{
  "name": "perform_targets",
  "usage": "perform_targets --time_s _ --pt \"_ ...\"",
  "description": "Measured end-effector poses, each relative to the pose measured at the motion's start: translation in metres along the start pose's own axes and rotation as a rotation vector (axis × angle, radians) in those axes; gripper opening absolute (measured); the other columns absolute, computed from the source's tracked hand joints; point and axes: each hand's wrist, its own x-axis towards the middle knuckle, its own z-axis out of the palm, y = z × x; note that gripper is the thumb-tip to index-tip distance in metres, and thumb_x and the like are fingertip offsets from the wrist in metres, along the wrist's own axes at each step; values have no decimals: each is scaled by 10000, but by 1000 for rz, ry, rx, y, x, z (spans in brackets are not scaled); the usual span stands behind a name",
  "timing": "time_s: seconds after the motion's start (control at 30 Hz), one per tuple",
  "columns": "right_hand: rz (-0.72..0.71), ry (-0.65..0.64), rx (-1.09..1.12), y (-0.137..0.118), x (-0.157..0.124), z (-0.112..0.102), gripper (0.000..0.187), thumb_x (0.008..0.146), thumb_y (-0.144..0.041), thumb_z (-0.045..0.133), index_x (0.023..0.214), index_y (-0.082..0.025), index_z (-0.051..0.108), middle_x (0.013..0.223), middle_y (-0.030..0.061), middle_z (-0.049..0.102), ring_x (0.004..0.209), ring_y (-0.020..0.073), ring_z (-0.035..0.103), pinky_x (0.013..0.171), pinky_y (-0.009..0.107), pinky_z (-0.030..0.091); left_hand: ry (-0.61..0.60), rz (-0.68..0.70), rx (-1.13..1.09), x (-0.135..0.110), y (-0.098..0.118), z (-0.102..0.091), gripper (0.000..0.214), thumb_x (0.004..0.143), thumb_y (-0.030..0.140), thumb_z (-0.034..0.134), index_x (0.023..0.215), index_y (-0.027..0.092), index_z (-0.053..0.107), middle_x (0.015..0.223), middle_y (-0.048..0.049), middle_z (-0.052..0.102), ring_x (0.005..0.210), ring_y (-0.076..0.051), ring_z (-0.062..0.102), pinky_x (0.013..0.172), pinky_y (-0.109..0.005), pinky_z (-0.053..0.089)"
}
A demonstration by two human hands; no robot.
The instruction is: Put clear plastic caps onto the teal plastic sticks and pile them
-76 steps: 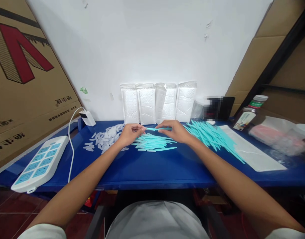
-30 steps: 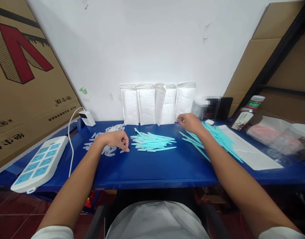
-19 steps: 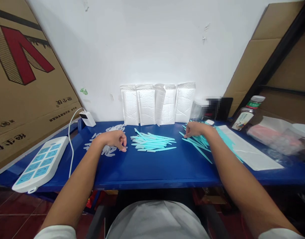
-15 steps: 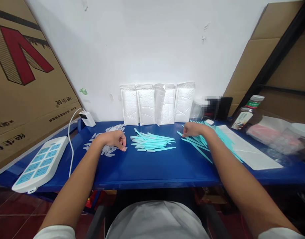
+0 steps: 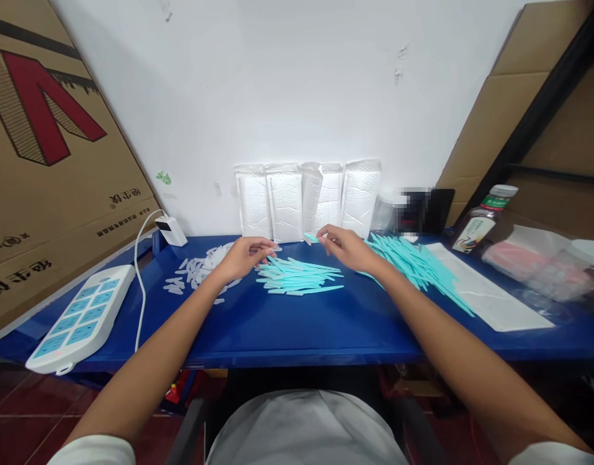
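My left hand (image 5: 247,257) pinches a small translucent cap (image 5: 277,248) beyond its fingertips, above the left end of the middle pile. My right hand (image 5: 346,248) is closed on a slim teal eyebrow razor (image 5: 311,238), its end pointing left towards the cap. A gap separates the two pieces. Between and below the hands lies a pile of teal razors with pale caps on their left ends (image 5: 299,278). Loose translucent caps (image 5: 192,272) spread partly under my left wrist. A larger heap of teal razors (image 5: 417,261) lies right of my right hand.
White padded mailers (image 5: 287,203) lean against the wall at the back. A power strip (image 5: 81,320) and white cable lie on the left. At right are a white sheet (image 5: 495,300), a dark bottle (image 5: 483,219) and plastic-wrapped pink items (image 5: 529,261).
My left hand has moved right and up from the caps, carrying one cap. My right hand has moved left from the right heap with a teal razor. The hands are closer together.
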Motion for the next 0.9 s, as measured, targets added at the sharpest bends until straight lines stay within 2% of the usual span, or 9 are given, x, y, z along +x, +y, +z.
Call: perform_targets --time_s 0.13,0.27,0.37,0.57,0.77,0.9 --pt "-74 -57 68 -16 -3 16 322 1017 -325 530 1215 -188 744 976 75 788 896 219 726 828 333 548 -5 8 -37 1 -2 18 502 905 581 737 1161 151 772 1011 -134 813 735 -186 715 618 -271 570" --pt "-106 -98 63 -21 -4 18 308 1005 -291 574 1207 -225 797 1115 68 814 995 233 753 894 346 563 28 14 -48 0 0 23 463 889 563 770 1073 139 784 950 -126 817 698 -174 706 648 -276 576" --pt "-107 -93 45 -20 -4 16 297 995 -279 600 1196 -229 813 1123 60 821 1012 240 760 903 338 563 50 17 -24 0 1 22 466 886 576 770 1048 139 790 929 -122 816 699 -182 715 642 -277 573" --pt "-61 -38 0 -16 -3 13 291 964 -232 626 1175 -222 827 1110 41 827 998 237 761 786 293 559 74 15 -4 0 2 19 454 876 568 782 1030 141 795 935 -122 817 715 -194 732 644 -276 575" --pt "-87 -109 46 -20 -5 13 291 998 -283 619 1194 -223 825 1145 41 823 1022 234 772 888 311 575 51 29 -24 1 -4 23 434 893 543 764 1045 139 805 931 -121 815 723 -196 732 678 -294 597" --pt "-63 -115 48 -21 -5 14 297 998 -319 631 1203 -224 825 1154 51 822 1032 251 770 910 336 585 77 31 -29 1 -2 24 433 890 542 766 1031 135 812 921 -117 815 710 -190 726 661 -287 593"
